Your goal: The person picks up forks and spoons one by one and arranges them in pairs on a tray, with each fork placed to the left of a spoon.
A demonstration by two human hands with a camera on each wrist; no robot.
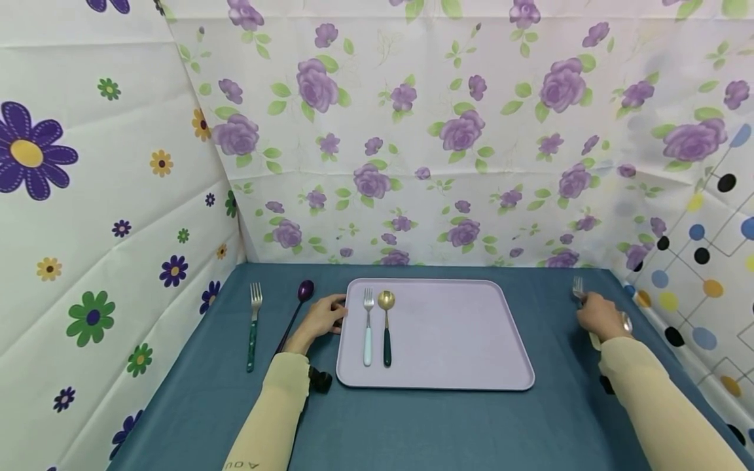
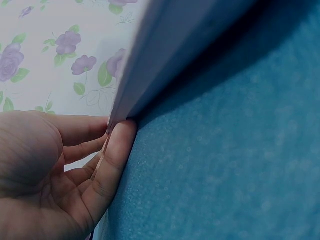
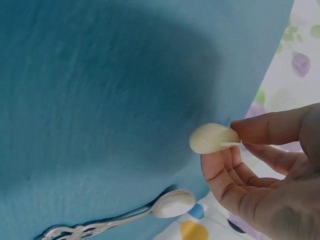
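In the head view, my left hand (image 1: 321, 318) is at the left edge of a pale lilac tray (image 1: 448, 333). The left wrist view shows its thumb and fingers (image 2: 116, 150) pinching the tray's rim (image 2: 150, 65). On the tray lie a fork with a pale mint handle (image 1: 368, 340) and a gold spoon with a dark green handle (image 1: 387, 340). Far to the right, my right hand (image 1: 602, 317) holds a fork (image 1: 578, 286). Its rounded cream handle end (image 3: 212, 138) shows between thumb and fingers in the right wrist view; the fork's middle is hidden by the hand.
A silver spoon (image 3: 172, 203) with an ornate handle lies beside the right hand, near the table's right edge. Left of the tray lie a purple spoon (image 1: 305, 290), partly behind the left arm, and a green-handled fork (image 1: 253, 333). Flowered cloth walls (image 1: 412, 216) surround the blue tablecloth (image 1: 448, 432).
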